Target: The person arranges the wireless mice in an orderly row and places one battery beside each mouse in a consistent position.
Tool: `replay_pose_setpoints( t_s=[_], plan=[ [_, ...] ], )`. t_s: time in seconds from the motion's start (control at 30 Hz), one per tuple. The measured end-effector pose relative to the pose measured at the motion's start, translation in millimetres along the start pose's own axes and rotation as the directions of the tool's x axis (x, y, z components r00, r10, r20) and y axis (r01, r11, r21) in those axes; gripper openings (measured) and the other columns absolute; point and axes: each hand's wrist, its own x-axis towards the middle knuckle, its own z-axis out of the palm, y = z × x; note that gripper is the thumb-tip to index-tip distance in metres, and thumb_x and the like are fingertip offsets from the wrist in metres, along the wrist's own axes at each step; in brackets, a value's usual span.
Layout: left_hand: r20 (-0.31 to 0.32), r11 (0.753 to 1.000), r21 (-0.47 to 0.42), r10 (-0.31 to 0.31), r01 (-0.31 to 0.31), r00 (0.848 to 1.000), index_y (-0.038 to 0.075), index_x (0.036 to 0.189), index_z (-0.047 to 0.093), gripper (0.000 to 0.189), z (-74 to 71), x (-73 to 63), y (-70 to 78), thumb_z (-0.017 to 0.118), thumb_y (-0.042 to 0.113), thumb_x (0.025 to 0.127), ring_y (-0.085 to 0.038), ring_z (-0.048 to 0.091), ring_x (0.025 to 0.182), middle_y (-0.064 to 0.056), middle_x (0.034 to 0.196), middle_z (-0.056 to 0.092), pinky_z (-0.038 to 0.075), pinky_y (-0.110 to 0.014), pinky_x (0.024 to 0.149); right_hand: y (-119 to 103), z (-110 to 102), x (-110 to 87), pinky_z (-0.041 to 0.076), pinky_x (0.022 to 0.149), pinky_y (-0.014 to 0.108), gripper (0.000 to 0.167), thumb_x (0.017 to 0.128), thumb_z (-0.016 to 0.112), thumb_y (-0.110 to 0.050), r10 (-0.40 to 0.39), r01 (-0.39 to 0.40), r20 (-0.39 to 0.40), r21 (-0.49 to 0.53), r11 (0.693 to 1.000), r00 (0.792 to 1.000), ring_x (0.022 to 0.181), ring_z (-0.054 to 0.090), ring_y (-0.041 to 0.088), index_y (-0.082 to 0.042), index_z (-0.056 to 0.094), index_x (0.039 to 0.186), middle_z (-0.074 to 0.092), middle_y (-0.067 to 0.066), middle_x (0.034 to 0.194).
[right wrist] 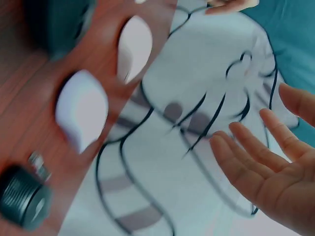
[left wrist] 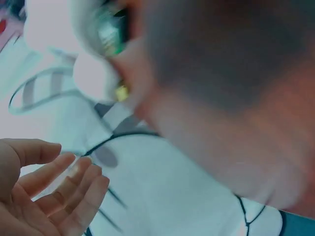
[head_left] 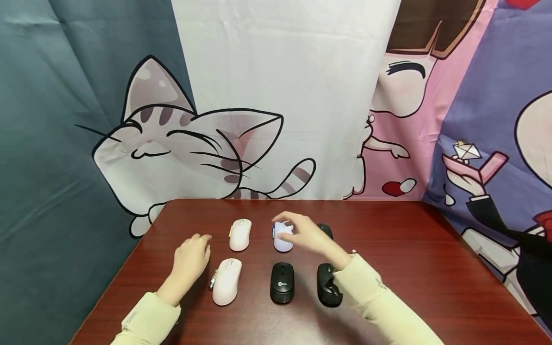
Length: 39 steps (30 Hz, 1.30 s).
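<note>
Several computer mice stand in two rows on the table. My left hand [head_left: 191, 256] hovers left of the near white mouse [head_left: 227, 283] and the far white mouse [head_left: 240, 235], holding nothing. Over the lavender mouse [head_left: 283, 243] my right hand [head_left: 305, 233] reaches in, partly covering it in the head view. In the right wrist view the right hand [right wrist: 273, 172] has loosely bent, spread fingers with nothing between them, apart from the lavender mouse [right wrist: 83, 110]. A black mouse [head_left: 282, 283] stands near the front middle. The left wrist view shows the left hand [left wrist: 59, 191] with relaxed fingers.
Two more black mice are on the right: the near one [head_left: 327, 285] beside my right sleeve, the far one [head_left: 326, 230] partly behind my right wrist. Small tabs sit beside several mice. A cartoon-cat cloth [head_left: 293, 72] hangs behind the reddish-brown table [head_left: 388, 249].
</note>
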Motion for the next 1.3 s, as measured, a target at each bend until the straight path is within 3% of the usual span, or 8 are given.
replay_pose_setpoints(
  t_s=[0.23, 0.37, 0.53, 0.73, 0.9, 1.0, 1.1, 1.3],
  plan=[
    [-0.049, 0.995, -0.089, -0.038, 0.034, 0.998, 0.006, 0.096, 0.07, 0.016, -8.9, 25.2, 35.4, 0.066, 0.014, 0.083, -0.037, 0.064, 0.075, -0.014, 0.086, 0.067, 0.05, -0.05, 0.058, 41, -33, -22.5, 0.05, 0.089, 0.048, 0.026, 0.087, 0.063, -0.007, 0.052, -0.051, -0.14, 0.011, 0.999, 0.989, 0.105, 0.063, 0.033, -0.003, 0.061, 0.112, 0.065, 0.016, 0.112],
    [-0.081, 0.989, -0.145, 0.008, -0.02, 0.997, 0.009, 0.091, 0.07, 0.016, -4.9, 32.3, 70.9, 0.069, 0.022, 0.082, -0.033, 0.064, 0.076, -0.009, 0.084, 0.067, 0.05, -0.046, 0.058, 64, -49, -34.2, 0.051, 0.086, 0.047, 0.024, 0.086, 0.062, -0.002, 0.101, -0.099, -0.212, 0.019, 0.995, 0.972, 0.101, 0.064, 0.034, -0.002, 0.062, 0.111, 0.066, 0.017, 0.108],
    [-0.119, 0.964, -0.249, 0.069, -0.097, 0.99, 0.012, 0.082, 0.069, 0.011, 4.1, 30.4, 109.7, 0.07, 0.023, 0.081, -0.025, 0.063, 0.071, -0.005, 0.077, 0.066, 0.048, -0.037, 0.056, 88, -64, -51.1, 0.051, 0.085, 0.048, 0.024, 0.085, 0.062, 0.001, 0.145, -0.155, -0.26, -0.019, 0.988, 0.955, 0.099, 0.064, 0.036, 0.0, 0.062, 0.109, 0.066, 0.018, 0.105],
    [-0.055, 0.952, -0.287, 0.097, -0.109, 0.994, 0.014, 0.083, 0.069, 0.008, 14.9, 23.2, 145.8, 0.07, 0.021, 0.08, -0.018, 0.058, 0.063, -0.001, 0.07, 0.061, 0.043, -0.029, 0.052, 111, -79, -75.5, 0.051, 0.081, 0.049, 0.022, 0.084, 0.061, 0.004, 0.156, -0.195, -0.298, -0.105, 0.975, 0.942, 0.095, 0.064, 0.039, 0.001, 0.062, 0.105, 0.067, 0.018, 0.101],
    [-0.019, 0.931, -0.316, 0.186, -0.182, 0.982, 0.018, 0.082, 0.068, 0.007, 27.3, 20.6, 178.2, 0.068, 0.026, 0.083, -0.01, 0.055, 0.062, 0.005, 0.069, 0.06, 0.04, -0.022, 0.051, 127, -91, -93.2, 0.052, 0.076, 0.037, 0.021, 0.082, 0.063, 0.003, 0.154, -0.223, -0.342, -0.172, 0.96, 0.927, 0.087, 0.066, 0.03, 0.001, 0.063, 0.103, 0.069, 0.018, 0.097],
    [-0.01, 0.907, -0.329, 0.274, -0.262, 0.962, 0.019, 0.082, 0.069, 0.005, 38.1, 22.4, 196.9, 0.067, 0.024, 0.085, -0.006, 0.056, 0.063, 0.007, 0.07, 0.061, 0.041, -0.019, 0.053, 135, -98, -102.2, 0.051, 0.07, 0.03, 0.02, 0.082, 0.064, 0.003, 0.168, -0.248, -0.351, -0.198, 0.948, 0.921, 0.081, 0.065, 0.025, 0.001, 0.063, 0.102, 0.069, 0.019, 0.096],
    [-0.009, 0.886, -0.29, 0.374, -0.36, 0.927, 0.022, 0.083, 0.069, 0.001, 51.9, 27.6, 213.5, 0.068, 0.022, 0.084, -0.005, 0.06, 0.068, 0.009, 0.075, 0.064, 0.044, -0.018, 0.056, 141, -103, -107.1, 0.051, 0.069, 0.03, 0.02, 0.082, 0.064, 0.002, 0.183, -0.266, -0.349, -0.208, 0.941, 0.919, 0.08, 0.065, 0.024, 0.001, 0.063, 0.102, 0.068, 0.02, 0.096],
    [0.047, 0.806, -0.158, 0.583, -0.57, 0.811, 0.025, 0.082, 0.067, 0.002, 73.6, 46.6, 245.2, 0.068, 0.025, 0.083, -0.007, 0.063, 0.072, 0.009, 0.08, 0.062, 0.047, -0.02, 0.055, 150, -110, -110.5, 0.051, 0.07, 0.033, 0.019, 0.082, 0.063, 0.003, 0.208, -0.301, -0.36, -0.226, 0.926, 0.91, 0.081, 0.065, 0.029, 0.002, 0.062, 0.102, 0.068, 0.022, 0.096]
  ],
)
